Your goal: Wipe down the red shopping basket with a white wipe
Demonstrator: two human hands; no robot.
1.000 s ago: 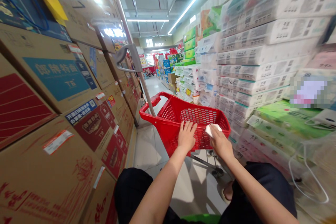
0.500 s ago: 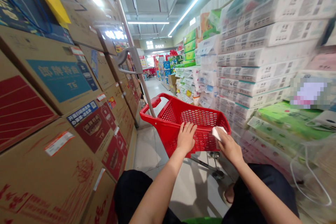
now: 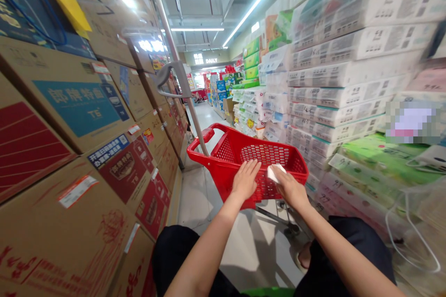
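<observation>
A red plastic shopping trolley (image 3: 226,171) with perforated walls stands in front of my knees. My left hand (image 3: 245,180) lies on its near rim, fingers stretched out over the edge and loosely together. To the right of it, my right hand (image 3: 291,188) is closed on a folded white wipe (image 3: 276,173), pressed against the same near rim and wall. The wipe's lower part is hidden under my fingers. A grey handle (image 3: 174,79) on a metal pole rises at the trolley's left.
Stacked cardboard cartons (image 3: 87,106) line the left side. White tissue packs (image 3: 334,74) and green packs (image 3: 379,148) are piled at the right. A tiled aisle (image 3: 206,116) runs ahead between goods. My dark-trousered knees flank the trolley's lower frame.
My right hand has slid left along the trolley's near rim with the white wipe, closer to my left hand. The left hand stays on the rim, nearly still. The trolley has shifted slightly right.
</observation>
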